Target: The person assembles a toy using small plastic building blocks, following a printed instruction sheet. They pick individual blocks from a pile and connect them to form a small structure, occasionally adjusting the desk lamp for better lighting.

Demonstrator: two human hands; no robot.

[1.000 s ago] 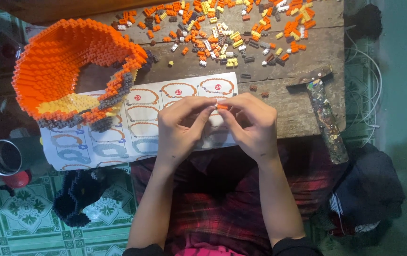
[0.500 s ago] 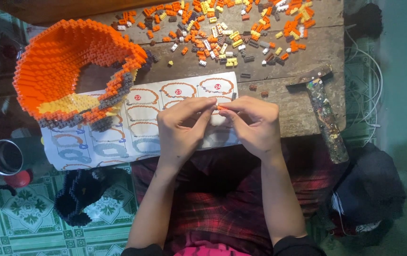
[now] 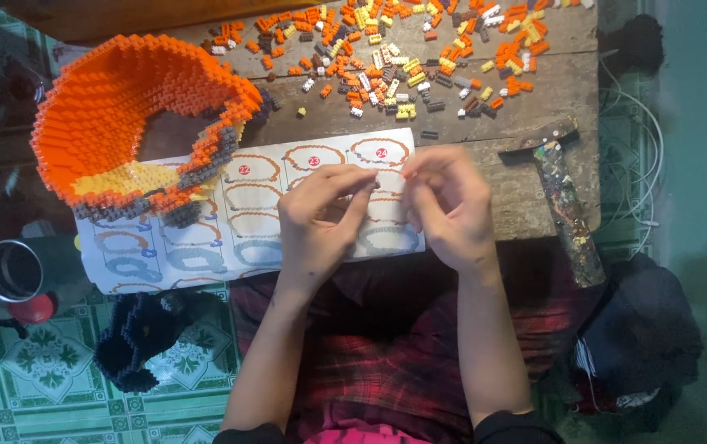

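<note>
Your left hand [image 3: 318, 220] and right hand [image 3: 449, 205] sat together at frame centre, over the instruction sheet [image 3: 205, 238]. Left fingers were extended toward 2 o'clock, thumb and forefinger nearly closed; right fingers were curled and pinched toward 10 o'clock. Tips were close, not quite touching. Something tiny may have been pinched between them, but I couldn't tell what, or which hand had it.

The sheet lay flat under both hands on the wooden table [image 3: 534, 99], running out to 9 o'clock. At 10 o'clock from your hands, the orange brick model [image 3: 115, 115], a curved shell with yellow and grey rows at its lower edge, rested partly on the sheet. At 12 o'clock lay the loose brick pile [image 3: 403, 49], mostly orange, with some yellow, white and grey. At 3 o'clock, a paint-spattered hammer [image 3: 563, 201] lay at the table edge. At 8 o'clock, on the tiled floor, stood a metal cup [image 3: 12, 271]; nearer in was a dark knitted item [image 3: 135, 337].
</note>
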